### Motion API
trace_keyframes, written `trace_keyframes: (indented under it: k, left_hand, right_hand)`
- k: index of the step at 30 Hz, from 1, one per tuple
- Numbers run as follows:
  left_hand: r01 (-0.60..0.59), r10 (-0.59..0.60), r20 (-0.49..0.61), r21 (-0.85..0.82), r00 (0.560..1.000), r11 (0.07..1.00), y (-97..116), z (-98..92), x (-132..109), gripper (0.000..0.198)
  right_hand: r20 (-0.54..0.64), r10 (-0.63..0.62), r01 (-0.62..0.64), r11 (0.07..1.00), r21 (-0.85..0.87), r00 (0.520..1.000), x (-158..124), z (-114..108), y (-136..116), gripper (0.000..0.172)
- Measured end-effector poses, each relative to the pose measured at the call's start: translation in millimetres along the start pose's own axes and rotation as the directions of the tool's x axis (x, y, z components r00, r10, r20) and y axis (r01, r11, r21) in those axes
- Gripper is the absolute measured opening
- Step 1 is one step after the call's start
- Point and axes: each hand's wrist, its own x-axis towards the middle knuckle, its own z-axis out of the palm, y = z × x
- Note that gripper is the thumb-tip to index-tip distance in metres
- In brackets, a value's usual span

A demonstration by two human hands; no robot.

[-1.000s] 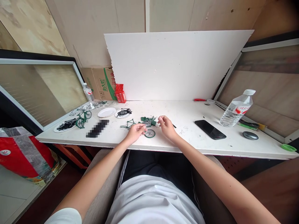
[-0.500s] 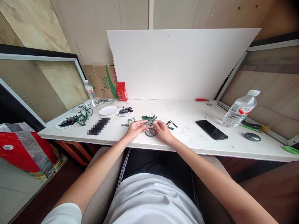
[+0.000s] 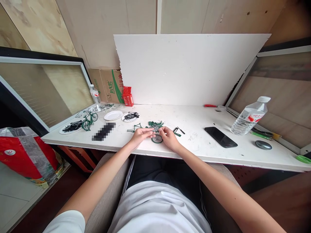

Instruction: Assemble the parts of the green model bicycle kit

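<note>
Both hands met over small model-bike parts at the tabletop's front edge, middle.

Left hand (image 3: 139, 135) and right hand (image 3: 168, 136) pinched a small grey wheel part (image 3: 154, 128) between fingertips, just above a loose wheel (image 3: 157, 138) lying on the tabletop (image 3: 194, 145). Green frame pieces (image 3: 155, 123) sat just behind. Finished green bicycle (image 3: 88, 118) near the left edge; black phone (image 3: 220, 137) and water bottle (image 3: 248, 116) toward the right edge.

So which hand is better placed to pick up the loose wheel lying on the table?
Probably the right hand: the loose wheel lies just beside its fingers. The left hand sits farther off, pinching a small part together with the right.
</note>
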Motion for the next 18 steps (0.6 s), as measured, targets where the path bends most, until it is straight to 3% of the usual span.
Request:
trace_keyframes:
  k: [4, 18]
  left_hand:
    - [-0.008, 0.01, -0.021, 0.064, 1.0, 0.998, -2.2, 1.5, 1.6, 0.05]
    - [-0.029, 0.03, -0.025, 0.007, 0.999, 1.0, -5.8, 0.9, 3.6, 0.049]
  right_hand:
    - [-0.008, -0.002, 0.002, 1.0, -0.025, 1.0, -0.8, -0.2, -3.8, 0.044]
    - [0.027, -0.02, 0.021, 0.999, -0.036, 0.999, -2.3, -0.4, -3.7, 0.04]
